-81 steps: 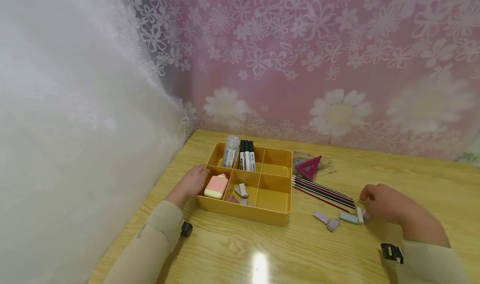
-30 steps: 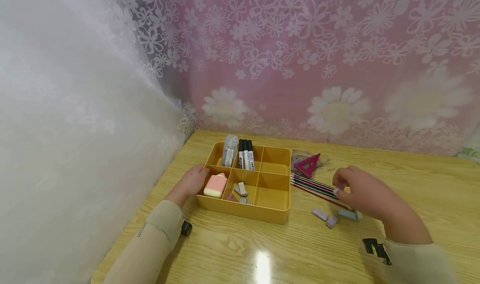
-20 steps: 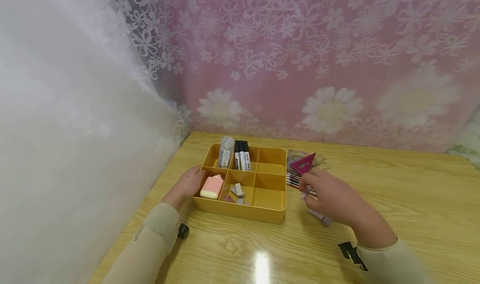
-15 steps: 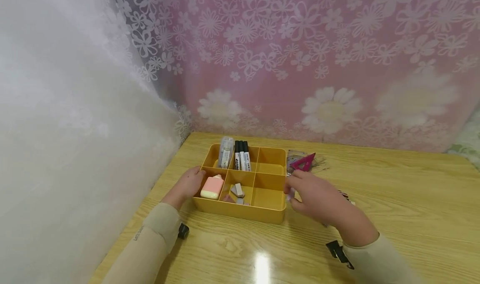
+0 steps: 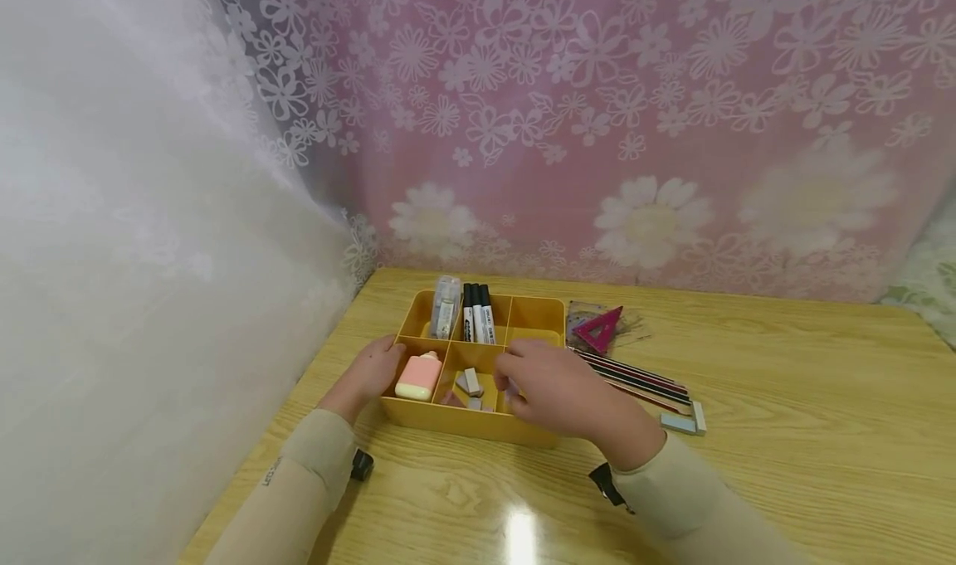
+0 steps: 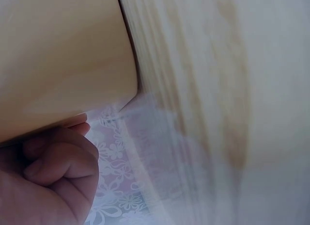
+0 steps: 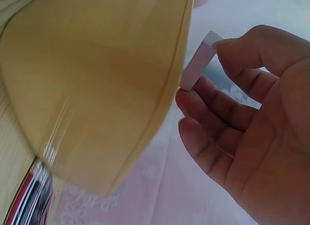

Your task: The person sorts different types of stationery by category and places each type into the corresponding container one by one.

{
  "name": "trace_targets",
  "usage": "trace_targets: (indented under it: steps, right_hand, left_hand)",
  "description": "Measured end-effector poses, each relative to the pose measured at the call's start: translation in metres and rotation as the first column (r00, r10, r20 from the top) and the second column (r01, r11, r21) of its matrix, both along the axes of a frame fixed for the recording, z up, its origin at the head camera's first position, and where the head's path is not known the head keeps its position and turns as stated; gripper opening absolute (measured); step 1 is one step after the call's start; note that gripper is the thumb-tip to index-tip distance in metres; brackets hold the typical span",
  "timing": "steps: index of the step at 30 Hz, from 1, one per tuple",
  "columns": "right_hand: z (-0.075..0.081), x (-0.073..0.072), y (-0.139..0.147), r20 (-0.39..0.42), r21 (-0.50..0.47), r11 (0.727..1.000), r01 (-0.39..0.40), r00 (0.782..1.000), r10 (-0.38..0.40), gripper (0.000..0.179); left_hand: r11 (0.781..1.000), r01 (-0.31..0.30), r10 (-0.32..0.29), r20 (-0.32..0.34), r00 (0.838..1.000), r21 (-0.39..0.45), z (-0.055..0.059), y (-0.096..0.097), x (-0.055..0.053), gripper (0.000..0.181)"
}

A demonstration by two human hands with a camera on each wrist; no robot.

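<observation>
My right hand (image 5: 556,387) pinches a pale lilac eraser (image 7: 199,62) between thumb and fingertips, above the front right part of the yellow divided organizer (image 5: 478,424). At the organizer's left wall, my left hand (image 5: 373,370) grips the rim; in the left wrist view its fingers (image 6: 68,159) are curled at the edge. A pink and cream bottle (image 5: 420,377) lies in the front left compartment. Several small erasers (image 5: 471,381) lie in the front middle one. Behind them stand a clear plastic case (image 5: 445,308) and black-capped markers (image 5: 478,314). My right hand hides much of the front right compartment.
Several pencils (image 5: 642,382) lie right of the organizer, with a magenta set square (image 5: 599,329) behind them. A blue eraser (image 5: 677,423) and a white eraser (image 5: 699,416) touch near the pencil ends. A patterned curtain (image 5: 523,175) hangs behind the table.
My right hand has taken a lilac eraser from the table at right and carried it left, over the pencils, to above the organizer. My left hand has stayed on the rim.
</observation>
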State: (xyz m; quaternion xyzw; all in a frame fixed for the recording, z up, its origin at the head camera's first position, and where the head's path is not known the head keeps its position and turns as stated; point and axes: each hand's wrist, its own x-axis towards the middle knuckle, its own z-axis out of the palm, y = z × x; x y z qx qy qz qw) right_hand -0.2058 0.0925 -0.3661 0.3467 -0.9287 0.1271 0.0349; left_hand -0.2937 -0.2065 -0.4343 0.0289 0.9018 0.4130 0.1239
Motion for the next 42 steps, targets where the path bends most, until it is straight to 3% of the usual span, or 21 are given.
trace_targets:
  steps: [8,19,27,42]
  right_hand:
    - [-0.003,-0.006,-0.024,-0.007,0.037,0.999,-0.020,1.000,0.021,0.013]
    - [-0.004,-0.011,-0.031,-0.006,0.054,0.998,-0.010,1.000,0.010,0.014]
    - [-0.002,-0.013,-0.028,0.047,0.097,0.995,0.038,0.998,-0.043,0.017]
    - [-0.006,-0.011,0.001,0.033,0.078,0.993,0.084,0.996,-0.087,0.021]
  left_hand:
    - [1.000,0.002,-0.002,0.000,1.000,0.001,0.000,0.000,-0.001,0.049]
    - [1.000,0.009,-0.009,-0.012,1.000,0.001,-0.001,-0.001,-0.002,0.049]
    - [1.000,0.010,-0.010,-0.013,1.000,-0.001,-0.003,-0.002,-0.004,0.049]
    - [1.000,0.011,-0.011,-0.006,1.000,-0.005,-0.003,-0.002,-0.002,0.050]
